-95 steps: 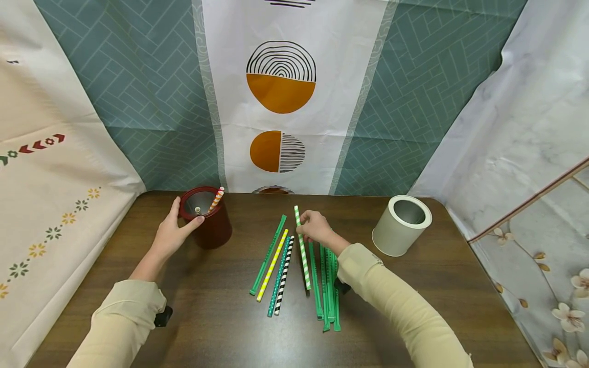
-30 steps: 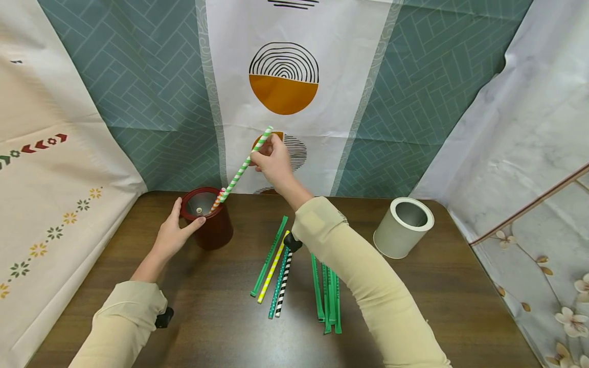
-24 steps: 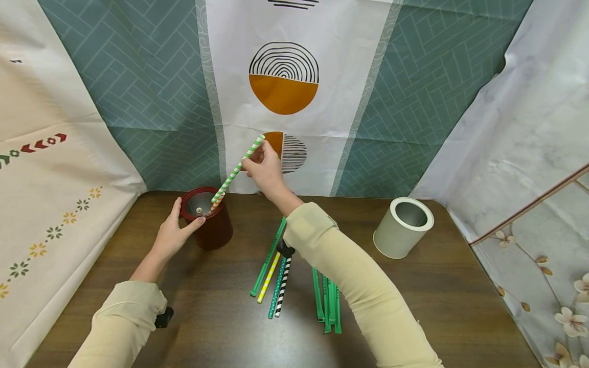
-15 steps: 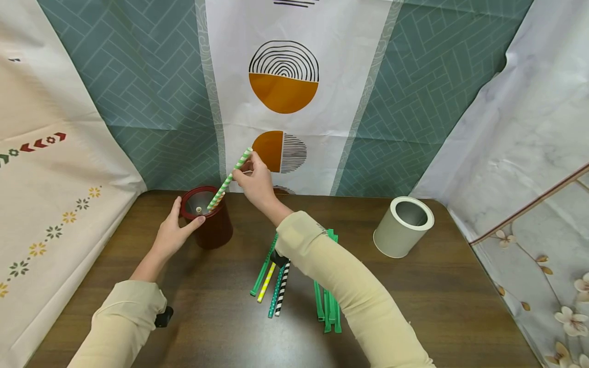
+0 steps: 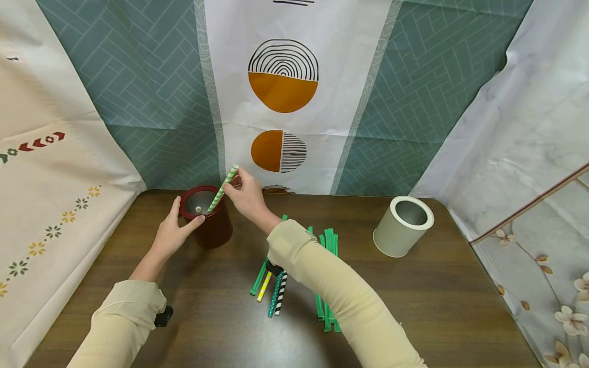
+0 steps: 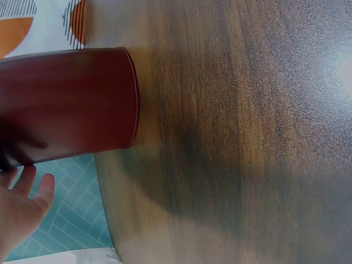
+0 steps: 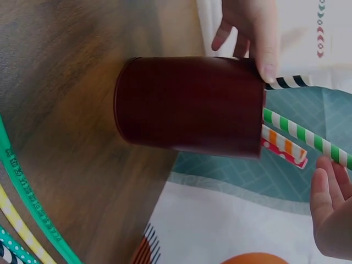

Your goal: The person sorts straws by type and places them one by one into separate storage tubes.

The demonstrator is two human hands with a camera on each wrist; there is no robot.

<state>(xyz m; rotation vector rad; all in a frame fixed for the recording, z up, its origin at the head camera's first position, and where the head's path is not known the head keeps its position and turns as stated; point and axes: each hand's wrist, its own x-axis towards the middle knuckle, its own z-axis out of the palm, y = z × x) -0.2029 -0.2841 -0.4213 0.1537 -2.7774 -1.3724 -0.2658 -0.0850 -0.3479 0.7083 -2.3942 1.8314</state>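
A dark red round container (image 5: 212,230) stands at the table's back left. My left hand (image 5: 170,232) holds it by the side, thumb over the front rim and fingers round the left. My right hand (image 5: 247,197) pinches a green-and-white striped paper straw (image 5: 227,183) near its upper end. The straw slants down, its lower end inside the container's mouth. In the right wrist view, an orange-striped straw (image 7: 283,142), a pink dotted straw (image 7: 280,152) and a black-and-white straw (image 7: 293,82) poke out of the same opening.
On the table lie a yellow straw (image 5: 264,287), a teal dotted straw (image 5: 274,296), a black-and-white striped straw (image 5: 280,295) and a green wrapped straw (image 5: 259,276), partly under my right sleeve. Several green wrapped straws (image 5: 329,240) lie farther right. A cream container (image 5: 395,235) stands at right.
My right hand lifted the green-striped straw from the table, carried it left, then lowered its end into the dark red container. The left hand has stayed on the container.
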